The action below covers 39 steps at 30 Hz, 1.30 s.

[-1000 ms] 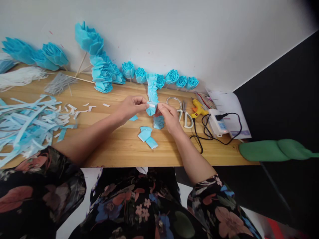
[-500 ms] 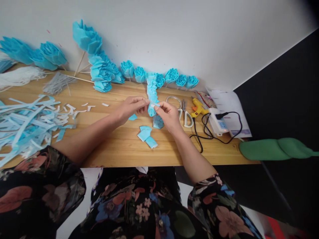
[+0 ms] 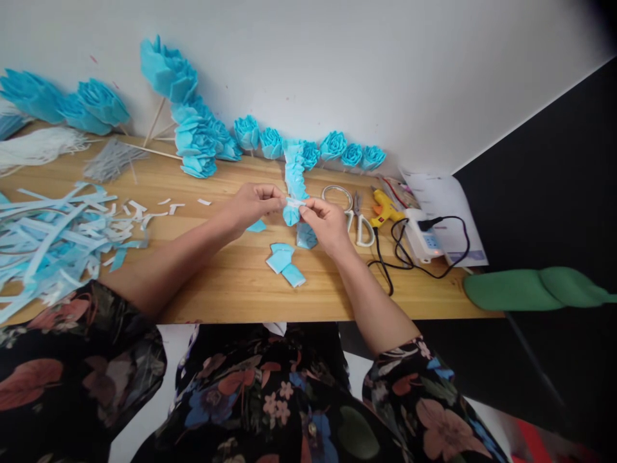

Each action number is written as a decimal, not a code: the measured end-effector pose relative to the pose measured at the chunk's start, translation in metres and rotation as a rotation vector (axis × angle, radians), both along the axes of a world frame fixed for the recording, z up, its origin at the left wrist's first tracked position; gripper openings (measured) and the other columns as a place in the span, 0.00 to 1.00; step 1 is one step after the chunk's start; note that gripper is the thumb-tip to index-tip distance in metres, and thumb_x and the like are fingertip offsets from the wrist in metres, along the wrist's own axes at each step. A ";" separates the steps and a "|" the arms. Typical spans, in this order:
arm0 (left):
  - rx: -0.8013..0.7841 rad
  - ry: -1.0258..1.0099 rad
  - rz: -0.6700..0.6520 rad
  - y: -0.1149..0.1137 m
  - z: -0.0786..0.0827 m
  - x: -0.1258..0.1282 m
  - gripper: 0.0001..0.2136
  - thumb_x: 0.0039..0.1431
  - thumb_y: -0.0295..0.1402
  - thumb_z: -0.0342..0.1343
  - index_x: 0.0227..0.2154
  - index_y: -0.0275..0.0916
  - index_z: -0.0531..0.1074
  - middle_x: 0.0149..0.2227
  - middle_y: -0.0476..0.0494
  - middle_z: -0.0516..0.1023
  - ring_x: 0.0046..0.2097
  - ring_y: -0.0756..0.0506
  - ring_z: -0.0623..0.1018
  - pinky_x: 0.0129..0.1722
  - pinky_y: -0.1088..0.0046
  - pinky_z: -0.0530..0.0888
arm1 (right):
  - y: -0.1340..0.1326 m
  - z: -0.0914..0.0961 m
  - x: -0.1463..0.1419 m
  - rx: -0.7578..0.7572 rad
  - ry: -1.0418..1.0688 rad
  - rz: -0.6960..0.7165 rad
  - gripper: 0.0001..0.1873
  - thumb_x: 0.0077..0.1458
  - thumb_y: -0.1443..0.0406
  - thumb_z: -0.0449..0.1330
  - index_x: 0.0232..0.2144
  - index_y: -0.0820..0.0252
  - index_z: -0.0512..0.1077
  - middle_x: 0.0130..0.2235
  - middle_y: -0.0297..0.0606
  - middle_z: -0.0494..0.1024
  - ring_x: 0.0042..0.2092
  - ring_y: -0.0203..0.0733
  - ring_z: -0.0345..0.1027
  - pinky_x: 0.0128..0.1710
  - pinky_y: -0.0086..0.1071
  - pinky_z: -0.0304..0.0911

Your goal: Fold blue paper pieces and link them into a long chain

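Between my hands a small light-blue petal piece (image 3: pixel 292 213) with a whitish upper edge is stretched, one end in each hand. My left hand (image 3: pixel 260 204) pinches its left end and my right hand (image 3: pixel 324 218) grips the right end between thumb and fingers. Behind it a row of ruffled light-blue petals (image 3: pixel 295 168) runs back toward the wall. Just under my right hand lies another blue piece (image 3: pixel 306 236). Nearer to me, several cut blue pieces (image 3: pixel 285 262) overlap on the wooden table (image 3: pixel 231 289); one more blue scrap (image 3: pixel 257 226) sits below my left hand.
Blue fabric-like roses (image 3: pixel 332 146) line the wall. To the right are scissors (image 3: pixel 364 230), a roll of tape (image 3: pixel 337 193), a yellow glue gun (image 3: pixel 384 207), a power strip (image 3: pixel 421 236) with black cords and a green object (image 3: pixel 525 289). Cut strips (image 3: pixel 53 238) pile up on the left.
The whitish edge of the held piece now stretches straight between both hands. My left fingers have shifted slightly left, and my right hand has hardly moved.
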<state>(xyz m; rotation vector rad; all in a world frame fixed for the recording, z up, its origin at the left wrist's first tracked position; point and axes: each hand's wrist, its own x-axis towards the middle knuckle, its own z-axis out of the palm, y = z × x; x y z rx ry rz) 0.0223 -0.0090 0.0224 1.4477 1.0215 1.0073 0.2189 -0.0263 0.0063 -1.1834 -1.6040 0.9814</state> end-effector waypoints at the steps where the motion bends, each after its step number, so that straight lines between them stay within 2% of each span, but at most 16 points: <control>1: -0.006 -0.003 0.007 0.001 -0.001 0.000 0.06 0.48 0.35 0.63 0.24 0.38 0.75 0.23 0.51 0.73 0.27 0.52 0.68 0.30 0.74 0.64 | 0.001 -0.001 0.001 -0.003 0.005 0.002 0.13 0.53 0.55 0.61 0.28 0.58 0.76 0.25 0.31 0.73 0.28 0.35 0.64 0.31 0.30 0.59; 4: -0.017 -0.005 0.045 0.001 -0.001 0.000 0.05 0.48 0.34 0.62 0.23 0.38 0.75 0.22 0.51 0.73 0.26 0.52 0.67 0.30 0.74 0.63 | 0.003 -0.003 0.002 -0.004 0.048 -0.001 0.15 0.55 0.53 0.61 0.34 0.57 0.78 0.31 0.34 0.79 0.33 0.38 0.71 0.36 0.32 0.65; 7: -0.016 0.011 0.084 0.001 0.000 0.000 0.06 0.50 0.33 0.62 0.23 0.38 0.75 0.22 0.52 0.73 0.26 0.52 0.68 0.30 0.74 0.64 | 0.002 0.000 0.003 0.072 0.056 -0.092 0.15 0.57 0.52 0.60 0.40 0.54 0.77 0.36 0.34 0.81 0.37 0.39 0.73 0.39 0.33 0.67; 10: -0.005 0.023 0.092 0.001 0.000 0.001 0.06 0.52 0.34 0.62 0.24 0.38 0.75 0.23 0.52 0.73 0.27 0.52 0.68 0.31 0.74 0.65 | -0.003 0.006 0.001 0.215 -0.056 -0.170 0.10 0.59 0.56 0.60 0.33 0.54 0.75 0.33 0.34 0.80 0.36 0.39 0.72 0.40 0.34 0.67; 13: 0.015 0.022 0.087 0.000 -0.002 0.002 0.08 0.51 0.36 0.64 0.25 0.37 0.75 0.23 0.52 0.74 0.27 0.52 0.68 0.31 0.74 0.65 | -0.009 0.009 -0.002 0.330 -0.173 -0.135 0.11 0.59 0.59 0.59 0.27 0.55 0.74 0.30 0.34 0.79 0.35 0.39 0.70 0.41 0.35 0.65; 16: 0.023 0.022 0.049 -0.002 -0.002 0.003 0.09 0.52 0.37 0.65 0.26 0.38 0.75 0.25 0.51 0.75 0.28 0.52 0.70 0.31 0.74 0.66 | -0.010 0.008 -0.004 0.389 -0.235 -0.113 0.11 0.59 0.61 0.59 0.26 0.55 0.74 0.29 0.34 0.79 0.34 0.40 0.69 0.41 0.36 0.63; 26: 0.088 0.063 -0.030 -0.005 -0.001 0.005 0.10 0.53 0.39 0.65 0.26 0.37 0.77 0.26 0.49 0.76 0.29 0.50 0.71 0.32 0.73 0.66 | -0.007 0.005 -0.005 0.366 -0.277 -0.089 0.08 0.58 0.61 0.61 0.28 0.55 0.75 0.30 0.34 0.79 0.34 0.40 0.68 0.40 0.36 0.63; 39: 0.111 0.073 -0.028 -0.005 -0.001 0.004 0.09 0.53 0.39 0.63 0.26 0.38 0.77 0.24 0.50 0.74 0.28 0.51 0.69 0.30 0.73 0.64 | -0.008 0.006 -0.005 0.401 -0.264 -0.057 0.09 0.59 0.62 0.59 0.27 0.56 0.75 0.30 0.34 0.78 0.33 0.39 0.68 0.40 0.35 0.62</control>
